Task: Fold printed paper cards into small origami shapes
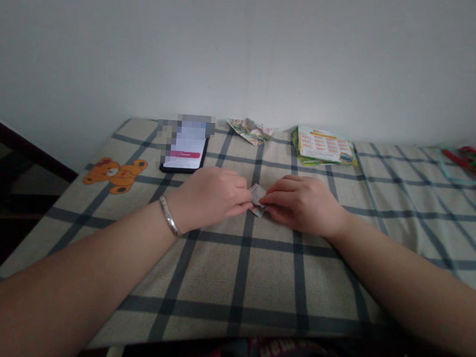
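Between my two hands, at the middle of the table, is a small folded piece of printed paper (258, 195). My left hand (216, 195) pinches its left side; a silver bangle circles that wrist. On the other side, the fingers of my right hand (301, 204) are closed on the paper's right edge. Part of the paper is hidden under the fingertips. Just beyond my hands lies a creased, folded printed paper (251, 130) near the wall. A stack of printed leaflets (325, 147) rests to its right.
A phone (185, 150) with a lit screen lies beyond my left hand. An orange flat teddy bear figure (116, 175) is at the table's left. Red and green items (475, 165) sit at the far right. A checked cloth (210, 285) covers the table, whose back edge meets the wall.
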`<action>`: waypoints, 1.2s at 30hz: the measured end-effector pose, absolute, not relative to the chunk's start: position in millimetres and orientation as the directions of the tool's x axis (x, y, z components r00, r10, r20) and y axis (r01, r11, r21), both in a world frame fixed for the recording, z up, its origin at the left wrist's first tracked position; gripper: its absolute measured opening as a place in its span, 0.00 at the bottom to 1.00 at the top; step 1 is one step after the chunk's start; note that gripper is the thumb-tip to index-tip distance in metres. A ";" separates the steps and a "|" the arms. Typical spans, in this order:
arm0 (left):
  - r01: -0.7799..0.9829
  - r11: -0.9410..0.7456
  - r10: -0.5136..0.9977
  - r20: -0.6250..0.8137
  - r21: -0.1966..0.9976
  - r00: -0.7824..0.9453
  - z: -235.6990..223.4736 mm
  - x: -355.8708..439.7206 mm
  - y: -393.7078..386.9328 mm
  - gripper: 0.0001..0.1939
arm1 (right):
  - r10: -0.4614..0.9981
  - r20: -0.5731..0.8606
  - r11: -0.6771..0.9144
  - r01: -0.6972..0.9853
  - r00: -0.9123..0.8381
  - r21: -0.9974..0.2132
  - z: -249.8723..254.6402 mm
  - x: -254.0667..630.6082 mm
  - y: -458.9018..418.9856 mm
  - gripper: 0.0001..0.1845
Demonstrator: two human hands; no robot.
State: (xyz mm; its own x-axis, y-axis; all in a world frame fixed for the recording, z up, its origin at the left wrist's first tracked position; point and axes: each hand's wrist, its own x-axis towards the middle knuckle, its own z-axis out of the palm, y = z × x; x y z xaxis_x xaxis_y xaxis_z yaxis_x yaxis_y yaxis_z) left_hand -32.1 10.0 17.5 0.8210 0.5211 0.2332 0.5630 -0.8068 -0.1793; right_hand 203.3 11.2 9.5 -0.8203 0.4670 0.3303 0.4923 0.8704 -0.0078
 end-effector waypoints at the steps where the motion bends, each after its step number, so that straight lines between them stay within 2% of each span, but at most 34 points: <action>1: 0.558 -0.810 0.512 0.244 -0.184 0.824 16.7 -31.9 10.3 0.13 | 0.470 0.332 0.869 0.494 -0.818 -0.013 9.1 202.9 11.4 0.12; 6: 0.499 -0.851 0.441 0.296 -0.161 0.847 10.3 -30.3 12.7 0.15 | 0.494 0.351 0.855 0.517 -0.795 -0.033 8.0 202.0 12.0 0.12; 10: 0.512 -0.857 0.475 0.291 -0.065 0.831 7.3 -29.7 13.7 0.15 | 0.498 0.380 0.855 0.516 -0.780 -0.060 8.6 202.8 12.5 0.10; 17: 0.488 -0.868 0.494 0.262 0.094 0.829 7.3 -30.4 18.2 0.10 | 0.515 0.335 0.855 0.503 -0.789 -0.129 10.0 204.0 12.7 0.08; 21: 0.490 -0.864 0.502 0.265 0.114 0.823 8.3 -30.4 19.3 0.10 | 0.505 0.349 0.863 0.465 -0.789 -0.195 8.4 202.9 14.3 0.08; 26: 0.502 -0.856 0.516 0.277 0.124 0.811 7.8 -30.2 18.1 0.09 | 0.569 0.310 0.822 0.516 -0.762 -0.240 9.4 199.2 17.1 0.12; 32: 0.547 -0.822 0.569 0.281 0.160 0.773 8.3 -26.7 15.1 0.07 | 0.612 0.293 0.789 0.536 -0.735 -0.302 11.1 203.0 19.6 0.09; 36: 0.574 -0.803 0.595 0.268 0.160 0.758 10.6 -24.3 13.7 0.07 | 0.632 0.219 0.772 0.579 -0.744 -0.262 15.8 210.8 18.0 0.08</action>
